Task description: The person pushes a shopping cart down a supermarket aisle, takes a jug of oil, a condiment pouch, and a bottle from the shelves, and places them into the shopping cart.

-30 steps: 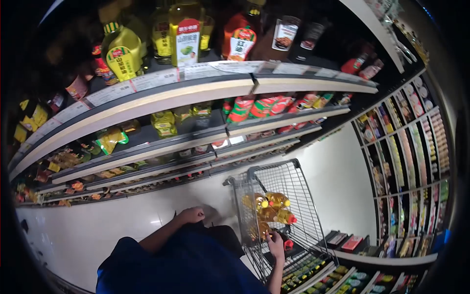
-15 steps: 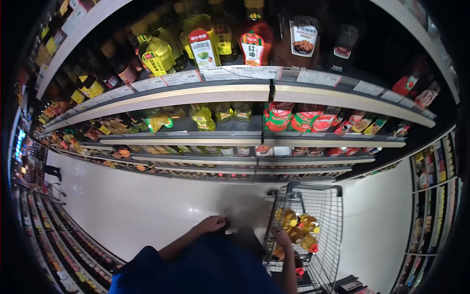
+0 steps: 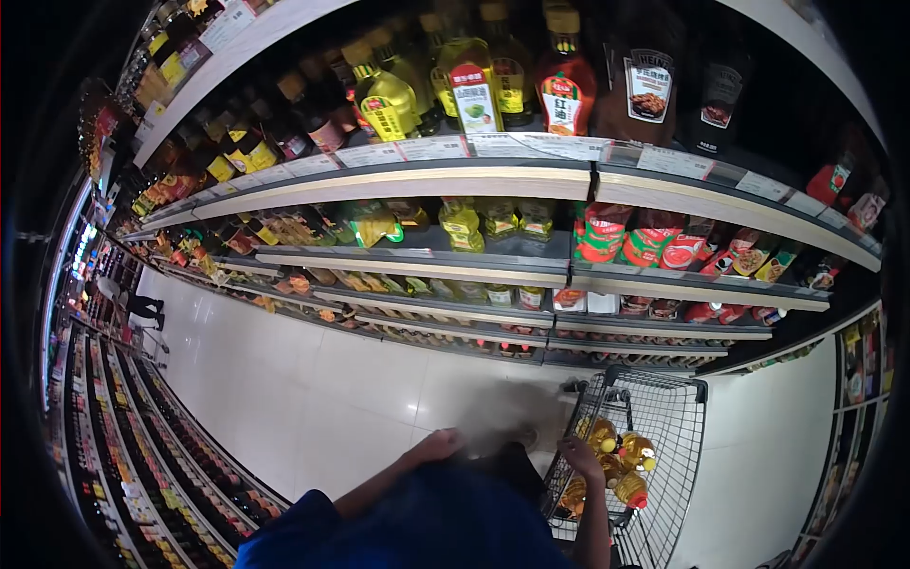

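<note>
My left hand (image 3: pixel 440 444) is low in front of my blue shirt, fingers curled, with nothing visible in it. Further right, my right hand (image 3: pixel 578 455) is at the left rim of a wire shopping cart (image 3: pixel 700 446); its fingers look curled over the rim, though small and dim. Inside the cart lie several bottles of golden oil (image 3: pixel 637 453), some with yellow caps and one with a red cap (image 3: pixel 638 499).
Shelves ahead hold a red oil bottle (image 3: pixel 565 90), a green-yellow oil bottle (image 3: pixel 384 100), dark sauce bottles (image 3: pixel 647 85) and red pouches (image 3: pixel 603 232). Another shelf (image 3: pixel 123 455) runs along the left. Far left, a person (image 3: pixel 142 305) stands by a cart.
My view has turned left, so shelves, cart and hands all sit further right. More of the left aisle and the distant person shows. My hands keep about the same pose.
</note>
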The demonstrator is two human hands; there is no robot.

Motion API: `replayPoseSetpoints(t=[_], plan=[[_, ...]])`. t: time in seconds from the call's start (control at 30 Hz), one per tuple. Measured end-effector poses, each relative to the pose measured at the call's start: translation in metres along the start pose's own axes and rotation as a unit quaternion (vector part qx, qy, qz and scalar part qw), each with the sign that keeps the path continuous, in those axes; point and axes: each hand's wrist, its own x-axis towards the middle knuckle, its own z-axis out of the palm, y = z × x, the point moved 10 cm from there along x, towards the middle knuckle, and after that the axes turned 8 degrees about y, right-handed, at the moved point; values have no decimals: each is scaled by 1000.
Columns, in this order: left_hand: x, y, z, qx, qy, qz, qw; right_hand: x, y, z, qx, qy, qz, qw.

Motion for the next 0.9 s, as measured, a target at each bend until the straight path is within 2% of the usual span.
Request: replayPoseSetpoints(t=[0.07, 0.1, 0.2, 0.23, 0.3, 0.33, 0.37, 0.43, 0.5, 0.53, 0.57, 0.6, 0.63, 0.67, 0.7, 0.73, 0.77, 0.9], plan=[[-9, 8, -2, -4, -4, 42, 999, 2, -7, 1, -32, 9, -26, 999], [-11, 4, 0, 7, -27, 32, 999, -2, -16, 0, -51, 3, -1, 999], [-21, -2, -14, -18, -41, 34, 998, -3, -31, 10, -54, 46, -25, 997], [-26, -6, -21, -19, -39, 33, 999, -5, -31, 14, -98, 55, -6, 994], [-34, -6, -41, -21, -38, 32, 999, 1, -44, 31, -65, 49, -3, 997], [-31, -27, -40, -46, -23, 41, 998, 4, -49, 37, -48, 50, -2, 998], [-24, -57, -34, -69, -9, 53, 996, 0, -93, 37, -39, 38, -34, 998], [-19, -83, -47, -98, 14, 49, 994, 34, -108, 43, -17, 65, -112, 991], [-34, -94, -66, -113, 28, 13, 993, 41, -197, 19, -34, 106, -142, 984], [-41, -95, -77, -128, 35, 10, 991, 24, -274, -3, -21, 194, -218, 956], [-48, -99, -88, -144, 41, 6, 989, 25, -314, -16, 19, 218, -185, 958], [-52, -106, -97, -159, 47, 0, 986, 33, -350, -27, -3, 250, -241, 938], [-50, -125, -98, -183, 63, 8, 981, 20, -396, -39, 35, 308, -265, 913], [-55, -131, -106, -185, 72, 16, 980, 22, -424, -49, 0, 376, -336, 864], [-65, -135, -116, -186, 82, 23, 979, 18, -455, -52, 44, 377, -310, 872], [-74, -139, -125, -187, 94, 28, 977, 9, -488, -54, -32, 417, -341, 842], [-80, -149, -131, -195, 104, 26, 975, 12, -501, -50, 34, 409, -340, 846], [-103, -191, -146, -224, 132, -3, 966, 23, -536, -18, 6, 414, -373, 830]])
